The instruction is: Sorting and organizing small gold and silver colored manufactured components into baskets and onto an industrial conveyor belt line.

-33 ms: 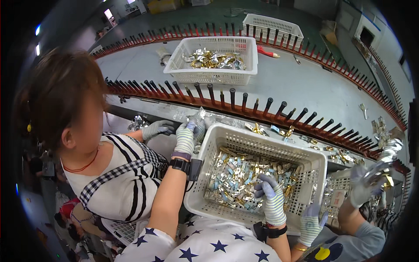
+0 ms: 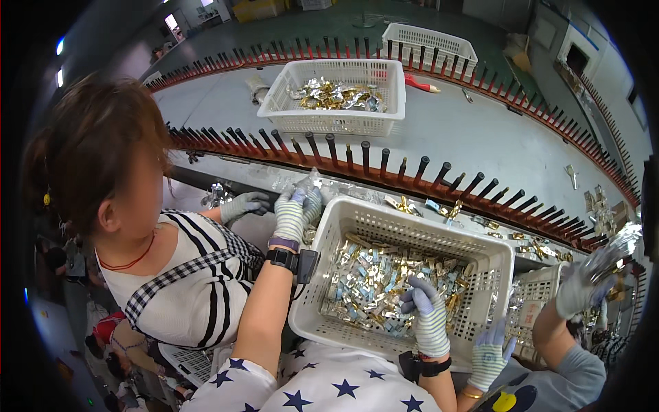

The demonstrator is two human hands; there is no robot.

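Observation:
My left hand, in a striped glove, is raised beside the left end of a white perforated basket. Its fingers are bent closed; a crumpled clear plastic piece shows just beyond them, but their grip is partly hidden. Pressed close to it is another gloved hand, seemingly the left neighbour's. Over the basket hovers my right hand, also gloved, with fingers curled inward; whatever they hold, if anything, cannot be made out. Below it lie many small metal clips, gold, silver and pale blue.
A person sits close at my left. At my right another person's gloved hand lifts a shiny bag; a further gloved hand is beside my right wrist. Behind the basket runs a rail of upright black-tipped pegs; another white basket stands beyond.
The person at my right has moved the shiny bag slightly up and right. The clear plastic piece by my left hand has shifted a little. My right hand stays almost in place.

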